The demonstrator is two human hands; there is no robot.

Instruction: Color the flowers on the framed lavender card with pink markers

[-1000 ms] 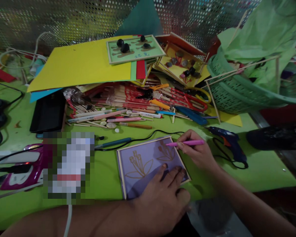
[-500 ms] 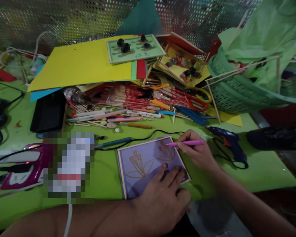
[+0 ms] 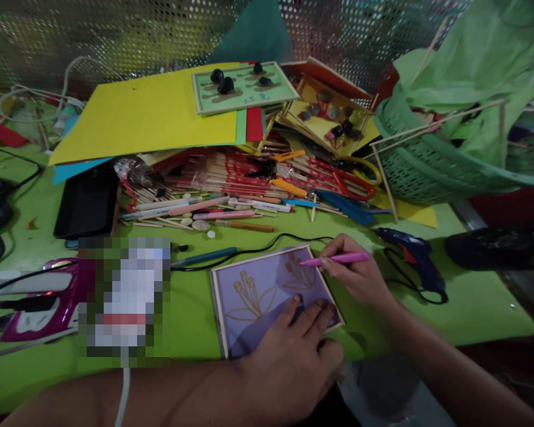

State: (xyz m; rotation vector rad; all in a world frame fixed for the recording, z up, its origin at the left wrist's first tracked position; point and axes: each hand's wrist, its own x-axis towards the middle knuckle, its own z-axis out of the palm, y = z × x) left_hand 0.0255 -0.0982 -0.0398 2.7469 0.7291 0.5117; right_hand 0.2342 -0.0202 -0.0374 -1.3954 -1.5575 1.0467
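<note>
A purple card point(image 3: 244, 314) edged with thin wooden sticks lies on the green table. Two flower drawings in brown outline are on it, and the right-hand flower point(image 3: 299, 274) has some reddish colour in its petals. My right hand point(image 3: 353, 270) grips a pink marker pen point(image 3: 338, 259), its tip at the right-hand flower. My left hand point(image 3: 298, 350) rests on the lower right of the card with its fingers stretched out, covering that part. Behind the card lies a teal pen-like tool point(image 3: 211, 255), close to a black cable.
A glue gun point(image 3: 409, 255) lies to the right, below a green basket point(image 3: 413, 160). Pens, sticks and scissors point(image 3: 360, 172) are heaped behind the card. Yellow sheets point(image 3: 151, 115) carry a framed green card point(image 3: 244, 89). At left are a black phone point(image 3: 88, 201) and a purple power strip point(image 3: 44, 308).
The pink marker's tip has shifted very slightly right and down on the right-hand flower. My left hand and the card stay in place.
</note>
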